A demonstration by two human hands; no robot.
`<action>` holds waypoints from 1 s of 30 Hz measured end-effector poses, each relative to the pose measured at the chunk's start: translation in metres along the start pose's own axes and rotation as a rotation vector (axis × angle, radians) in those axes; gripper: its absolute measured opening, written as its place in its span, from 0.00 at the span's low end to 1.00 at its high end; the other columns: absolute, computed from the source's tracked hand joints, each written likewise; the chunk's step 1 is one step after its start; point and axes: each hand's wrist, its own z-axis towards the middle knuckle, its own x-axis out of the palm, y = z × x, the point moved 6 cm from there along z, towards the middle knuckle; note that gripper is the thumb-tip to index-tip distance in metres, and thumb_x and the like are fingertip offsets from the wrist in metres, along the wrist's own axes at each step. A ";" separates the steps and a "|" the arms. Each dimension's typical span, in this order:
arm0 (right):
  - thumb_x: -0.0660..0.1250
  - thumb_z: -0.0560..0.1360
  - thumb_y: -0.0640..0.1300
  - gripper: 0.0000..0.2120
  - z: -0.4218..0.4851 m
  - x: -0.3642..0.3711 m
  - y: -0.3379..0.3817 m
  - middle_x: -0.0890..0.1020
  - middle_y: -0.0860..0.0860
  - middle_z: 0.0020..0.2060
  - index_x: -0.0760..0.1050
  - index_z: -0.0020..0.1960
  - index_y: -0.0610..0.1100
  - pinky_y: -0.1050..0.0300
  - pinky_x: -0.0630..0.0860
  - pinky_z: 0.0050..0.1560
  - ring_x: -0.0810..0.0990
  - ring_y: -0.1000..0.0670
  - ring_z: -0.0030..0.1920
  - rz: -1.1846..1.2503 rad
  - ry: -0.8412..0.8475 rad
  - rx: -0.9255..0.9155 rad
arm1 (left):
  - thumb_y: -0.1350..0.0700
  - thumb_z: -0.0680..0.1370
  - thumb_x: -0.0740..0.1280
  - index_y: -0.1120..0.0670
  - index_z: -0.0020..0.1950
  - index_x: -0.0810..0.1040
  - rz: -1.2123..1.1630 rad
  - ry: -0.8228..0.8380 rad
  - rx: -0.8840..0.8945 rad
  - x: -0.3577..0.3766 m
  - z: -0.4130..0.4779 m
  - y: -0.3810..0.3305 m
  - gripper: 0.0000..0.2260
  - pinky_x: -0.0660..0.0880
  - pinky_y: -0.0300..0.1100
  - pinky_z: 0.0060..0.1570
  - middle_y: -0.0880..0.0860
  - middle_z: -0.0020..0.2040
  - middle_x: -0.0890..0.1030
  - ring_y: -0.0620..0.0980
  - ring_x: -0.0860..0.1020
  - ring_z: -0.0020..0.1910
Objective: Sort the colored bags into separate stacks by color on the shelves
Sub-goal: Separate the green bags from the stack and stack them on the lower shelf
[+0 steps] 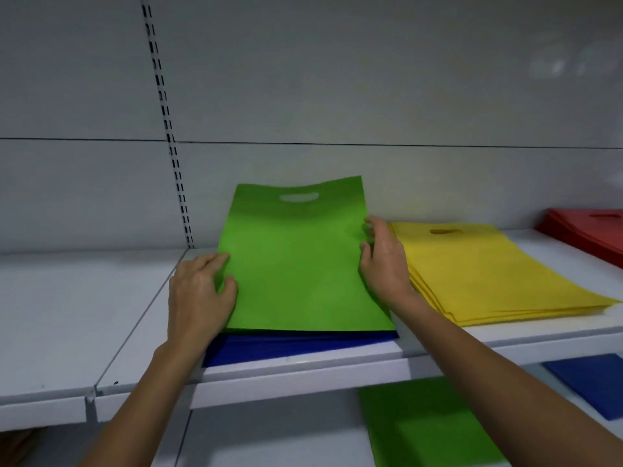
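Gripping the flat lime-green fabric bag (300,264) by its two long edges, the left hand (200,291) pinches the left side with the thumb on top and the fingers curled at the edge. The right hand (382,261) has its fingers bent round the right side. The bag lies on top of a stack of dark blue fabric bags (286,345) at the near edge of the upper white metal shelf (303,375), its cut-out handle toward the far wall. A two-sided hold probably keeps the limp sheet flat and lets it lift without dragging the blue ones beneath. To the right sit a tidy stack of yellow fabric bags (499,274) and, further right, red fabric bags (586,234). Another green bag (421,429) and a single blue bag (593,382) lie on the lower shelf, likely where this one belongs.
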 end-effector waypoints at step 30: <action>0.62 0.72 0.30 0.17 -0.304 -0.360 -0.285 0.79 0.38 0.54 0.76 0.60 0.34 0.48 0.74 0.51 0.78 0.39 0.51 -0.405 0.194 0.361 | 0.61 0.77 0.61 0.52 0.62 0.75 -0.414 0.473 0.151 0.118 -0.350 -0.313 0.15 0.62 0.38 0.62 0.44 0.57 0.74 0.38 0.66 0.55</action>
